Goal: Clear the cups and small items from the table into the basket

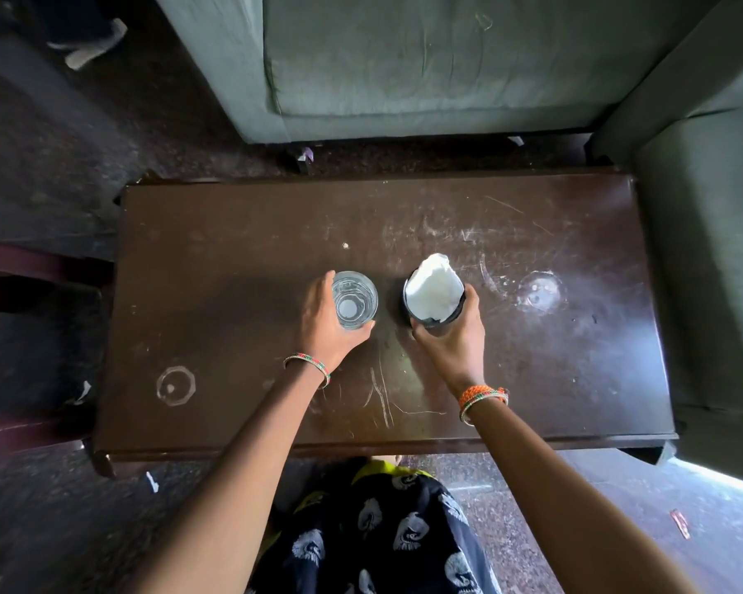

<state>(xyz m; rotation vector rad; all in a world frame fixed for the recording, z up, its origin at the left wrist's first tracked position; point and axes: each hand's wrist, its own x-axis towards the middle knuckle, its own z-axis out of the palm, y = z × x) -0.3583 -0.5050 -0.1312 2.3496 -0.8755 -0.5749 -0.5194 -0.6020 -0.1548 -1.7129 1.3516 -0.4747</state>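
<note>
A clear drinking glass stands upright near the middle of the dark wooden table. My left hand wraps around its left and near side. To its right stands a dark cup stuffed with crumpled white tissue. My right hand grips that cup from the near right side. No basket is in view.
A green-grey sofa stands beyond the table's far edge and another sofa arm runs along the right side. A dark chair sits to the left. White ring marks and scratches mark the tabletop. Scraps lie on the floor.
</note>
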